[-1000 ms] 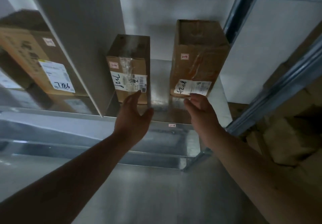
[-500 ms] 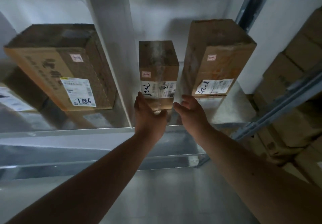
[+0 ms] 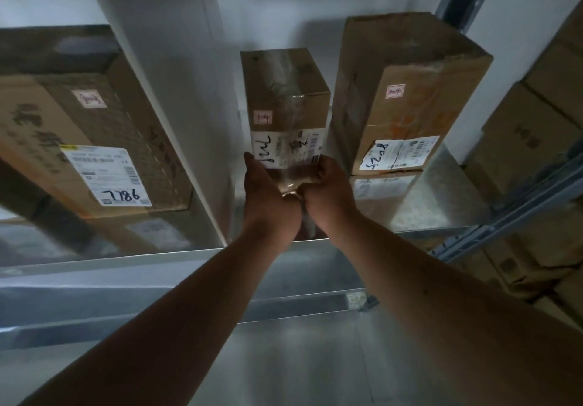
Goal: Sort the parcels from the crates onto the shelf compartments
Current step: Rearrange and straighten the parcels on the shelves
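**Fingers (image 3: 250, 165) on the small box (image 3: 285, 96), right-hand shelf compartment**

Fingers of the left hand (image 3: 268, 197) lie straight against the lower left edge of the small box, touching it without curling. The right hand (image 3: 328, 194) has its fingers curled round the box's lower right corner, gripping it. The two hands meet under the front face and hide the bottom edge, so it is unclear whether the box rests on the shelf (image 3: 441, 203).

The small box is brown cardboard, upright and taller than wide. Clear tape runs over its top and down its front. It carries a small pink sticker (image 3: 262, 118) and below it a white label (image 3: 288, 148) with handwriting and a barcode.

It stands between the grey divider (image 3: 189, 121) and a tall box (image 3: 407, 90), in the same compartment as that box and apart from it. The tall box is also brown, with a pink sticker and a white handwritten label. Left of the divider, the next compartment holds a large box (image 3: 94, 140), tilted in view, with a label marked 7786. More stacked boxes (image 3: 536, 121) fill the rack at the far right.
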